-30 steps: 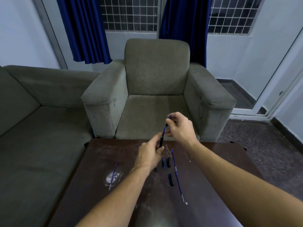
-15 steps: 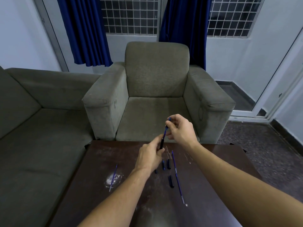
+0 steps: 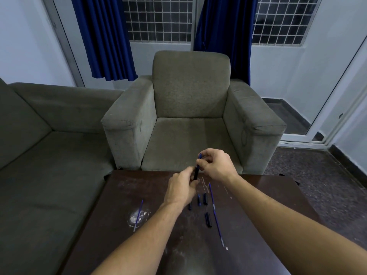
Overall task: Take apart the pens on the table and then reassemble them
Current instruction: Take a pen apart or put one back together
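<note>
While both hands hold it up, the pen (image 3: 196, 171) hangs just over the far edge of the table (image 3: 278, 195).
The left hand (image 3: 181, 190) pinches its dark low end and the right hand (image 3: 215, 165) pinches its blue top, likely to pull or twist. Near the pen, loose refills (image 3: 215, 213) and caps (image 3: 208, 219) lie on the table, kept close.

Surface: dark tabletop (image 3: 258, 205), scuffed white | lying on it: two blue refills (image 3: 216, 213) (image 3: 138, 214), apart | four short dark pen pieces (image 3: 208, 219) lying between.
</note>
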